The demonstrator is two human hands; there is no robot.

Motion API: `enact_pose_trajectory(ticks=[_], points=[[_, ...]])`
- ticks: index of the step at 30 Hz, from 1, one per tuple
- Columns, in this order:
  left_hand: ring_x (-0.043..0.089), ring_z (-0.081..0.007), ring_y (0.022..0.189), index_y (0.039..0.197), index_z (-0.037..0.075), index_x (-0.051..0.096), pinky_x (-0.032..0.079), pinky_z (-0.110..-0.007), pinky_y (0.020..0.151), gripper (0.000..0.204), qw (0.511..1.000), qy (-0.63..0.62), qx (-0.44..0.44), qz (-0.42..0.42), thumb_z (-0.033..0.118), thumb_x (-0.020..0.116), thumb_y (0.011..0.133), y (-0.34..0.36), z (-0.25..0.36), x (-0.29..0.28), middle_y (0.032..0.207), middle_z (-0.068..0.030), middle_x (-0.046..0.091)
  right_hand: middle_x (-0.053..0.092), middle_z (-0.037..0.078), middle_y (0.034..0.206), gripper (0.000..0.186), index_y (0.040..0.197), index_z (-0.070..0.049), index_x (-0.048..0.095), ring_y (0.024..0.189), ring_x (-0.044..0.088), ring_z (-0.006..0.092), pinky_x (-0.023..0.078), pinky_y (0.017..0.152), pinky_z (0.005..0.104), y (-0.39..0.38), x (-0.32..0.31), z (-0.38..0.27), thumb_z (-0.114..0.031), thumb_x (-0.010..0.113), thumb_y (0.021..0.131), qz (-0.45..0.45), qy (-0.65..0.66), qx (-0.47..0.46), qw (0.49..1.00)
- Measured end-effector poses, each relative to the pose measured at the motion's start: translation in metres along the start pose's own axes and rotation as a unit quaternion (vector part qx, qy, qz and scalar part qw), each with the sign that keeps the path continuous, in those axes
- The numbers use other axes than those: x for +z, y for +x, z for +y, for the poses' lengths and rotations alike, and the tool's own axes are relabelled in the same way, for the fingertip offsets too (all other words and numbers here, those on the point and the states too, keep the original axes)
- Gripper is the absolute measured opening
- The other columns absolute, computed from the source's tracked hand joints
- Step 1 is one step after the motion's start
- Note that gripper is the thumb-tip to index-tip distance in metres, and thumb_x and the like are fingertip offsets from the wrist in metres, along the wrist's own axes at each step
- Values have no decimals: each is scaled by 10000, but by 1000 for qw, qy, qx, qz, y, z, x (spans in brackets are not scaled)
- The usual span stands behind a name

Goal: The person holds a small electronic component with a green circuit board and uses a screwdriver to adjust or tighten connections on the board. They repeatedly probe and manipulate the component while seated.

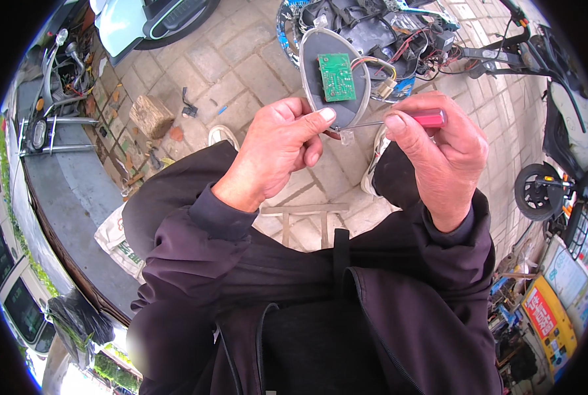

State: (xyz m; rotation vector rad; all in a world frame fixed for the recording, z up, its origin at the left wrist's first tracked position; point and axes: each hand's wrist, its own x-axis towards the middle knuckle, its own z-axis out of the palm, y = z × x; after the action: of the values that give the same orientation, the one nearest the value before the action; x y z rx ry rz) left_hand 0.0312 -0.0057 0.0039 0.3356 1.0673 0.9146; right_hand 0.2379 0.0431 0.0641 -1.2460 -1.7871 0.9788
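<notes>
View: there is one, from the head, looking down; the clock is read from its middle.
Oval shell: the grey oval shell [362,108] with a pale rim is near 12 to 1 o'clock, raised above the paving [248,72].
Circuit board: a green circuit board [336,78] lies on the inner face of the shell; thin wires [371,59] go from it toward 1 o'clock, ending in a pale connector [387,86].
Left hand: the left hand [277,145], at 11 o'clock, grips the lower end of the shell, the thumb on top and the other fingers bent.
Right hand: the right hand [442,148], between 2 and 3 o'clock, is closed around a screwdriver [431,118] with a red handle.
Screwdriver tip: it points toward 9 o'clock and reaches the shell's lower end; if it sits in a screw, I cannot tell.
Behind the shell: at 1 o'clock there is a heap of dark parts and cables [406,43].
Ground: a wooden block [151,116] is at 10 o'clock, a small blue stick [223,109] near 11.
Vehicles: a mint-coloured one [119,29] stands between 10 and 11 o'clock; a black wheel [535,192] is at 3.
</notes>
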Motion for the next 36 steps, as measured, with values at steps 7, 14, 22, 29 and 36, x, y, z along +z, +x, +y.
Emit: enact_pose_trajectory(ticks=[7,14,22,29,36], points=[[515,-38,543,997,-1,636,340,-195,464,210,1000,-2,0,-8,200,694,1002,-1,1,0,881,-65,721,701,46,781,185,891,-9,723,675,634,93,487,612,241,1,1,1,-69,875,804,6,3,-7,1000],[519,-43,543,991,5,634,370,-201,475,210,1000,-1,7,-5,206,696,1000,2,-2,-2,889,-72,725,711,55,796,178,880,-18,725,675,639,93,488,607,246,4,-3,2,-75,877,805,-30,-33,-57,997],[519,-52,535,992,-7,616,389,-212,477,225,1000,6,-8,-1,203,698,996,1,1,-1,886,-88,727,731,81,942,360,1178,4,632,860,712,125,572,782,264,1,-3,2,-28,802,862,-44,52,23,997],[517,-56,529,993,-10,620,392,-217,478,225,1000,21,11,19,196,709,989,2,-2,1,876,-93,726,722,121,1058,305,1184,7,619,920,728,162,594,813,298,4,-6,4,41,708,895,-81,77,-16,994],[513,-50,542,996,-16,630,380,-221,483,226,998,39,27,28,189,724,980,2,-4,2,828,-60,702,725,110,896,182,1001,-14,651,803,747,200,569,690,290,11,-14,1,21,756,857,-112,-100,-112,982]])
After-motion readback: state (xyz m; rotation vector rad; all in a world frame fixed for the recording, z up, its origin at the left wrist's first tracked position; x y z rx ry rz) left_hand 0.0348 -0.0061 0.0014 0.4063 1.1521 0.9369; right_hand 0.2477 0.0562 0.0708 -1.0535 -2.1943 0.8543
